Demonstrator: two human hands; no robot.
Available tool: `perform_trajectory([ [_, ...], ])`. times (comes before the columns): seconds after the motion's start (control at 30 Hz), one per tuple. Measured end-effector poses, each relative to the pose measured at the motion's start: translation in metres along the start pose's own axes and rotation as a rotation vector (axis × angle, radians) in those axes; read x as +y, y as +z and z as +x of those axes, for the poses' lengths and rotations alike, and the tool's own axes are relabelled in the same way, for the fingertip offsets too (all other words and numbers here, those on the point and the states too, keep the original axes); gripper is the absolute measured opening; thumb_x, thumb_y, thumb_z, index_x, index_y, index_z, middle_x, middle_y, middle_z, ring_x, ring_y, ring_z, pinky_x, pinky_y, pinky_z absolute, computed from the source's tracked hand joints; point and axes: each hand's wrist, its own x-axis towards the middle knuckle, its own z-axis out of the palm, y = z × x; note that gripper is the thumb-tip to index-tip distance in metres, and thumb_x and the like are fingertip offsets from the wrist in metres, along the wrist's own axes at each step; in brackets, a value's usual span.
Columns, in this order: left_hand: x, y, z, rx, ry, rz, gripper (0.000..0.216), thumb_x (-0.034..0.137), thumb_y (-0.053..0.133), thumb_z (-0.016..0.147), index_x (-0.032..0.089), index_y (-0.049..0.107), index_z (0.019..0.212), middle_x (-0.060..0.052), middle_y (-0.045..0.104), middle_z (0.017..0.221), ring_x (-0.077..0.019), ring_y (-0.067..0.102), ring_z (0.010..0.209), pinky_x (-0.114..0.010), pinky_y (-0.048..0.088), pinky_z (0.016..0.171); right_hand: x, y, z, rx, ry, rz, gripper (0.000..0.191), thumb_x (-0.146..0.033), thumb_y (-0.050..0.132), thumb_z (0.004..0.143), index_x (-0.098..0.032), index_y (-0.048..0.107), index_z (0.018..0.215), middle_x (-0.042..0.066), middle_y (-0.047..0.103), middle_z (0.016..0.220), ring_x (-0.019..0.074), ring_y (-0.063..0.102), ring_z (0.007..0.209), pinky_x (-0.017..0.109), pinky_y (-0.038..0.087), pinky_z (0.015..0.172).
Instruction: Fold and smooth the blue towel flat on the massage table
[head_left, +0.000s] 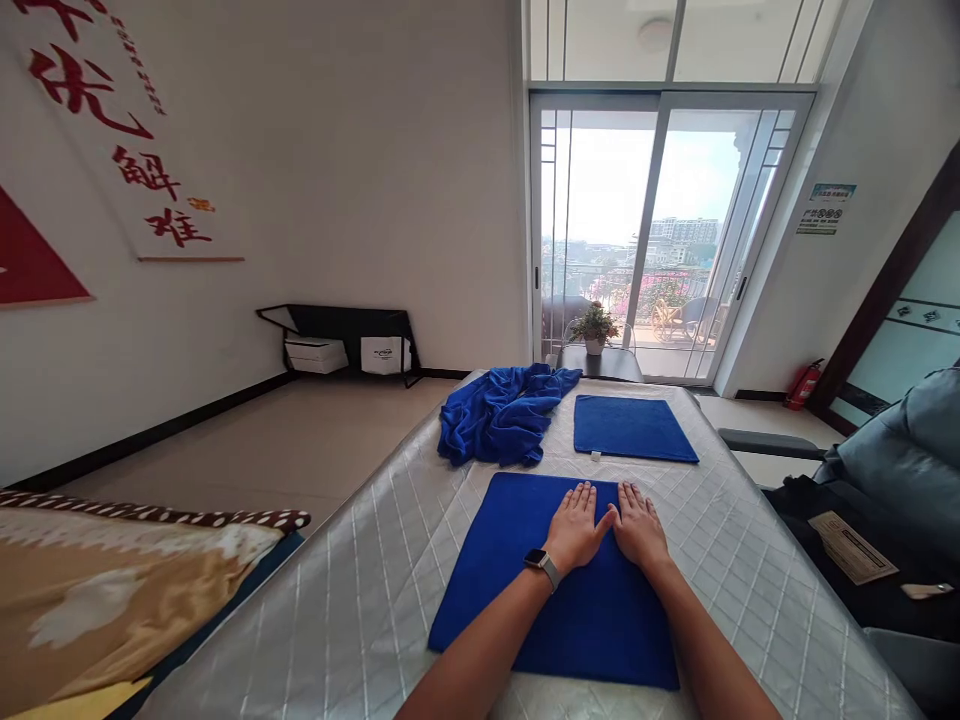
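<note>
A blue cloth (480, 570) lies spread flat before me on the quilted silver cover (360, 580). My left hand (579, 528), with a watch (541, 566) at the wrist, rests flat on it, fingers stretched forward. Beside it, my right hand (637, 522) presses flat near the cloth's right side. The two thumbs meet or nearly meet. Beyond my hands is a second flat blue cloth (634, 428) with a small white tag (595, 456). To its left sits a crumpled heap of blue cloth (502, 415).
A patterned blanket (135, 600) lies at the lower left. On the right stand a dark chair (892, 470) and a black bag (795, 530). A potted plant (595, 328) is past the far edge, before glass doors. A black rack (352, 325) lies by the wall.
</note>
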Motion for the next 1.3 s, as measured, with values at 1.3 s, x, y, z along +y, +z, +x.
perform_trajectory([
  [1.3,-0.144,-0.033,-0.067,0.195,-0.219,0.109,0.089,0.070,0.014,0.100,0.005,0.042,0.153,-0.022,0.043,0.159,-0.0314,0.035,0.151,-0.048,0.031,0.122,-0.017,-0.010,-0.052,0.041,0.018,-0.088,0.066,-0.042,0.017,0.105,-0.010,0.019,0.163,0.007,0.016,0.170,0.0194,0.010,0.157,0.041,0.010,0.126],
])
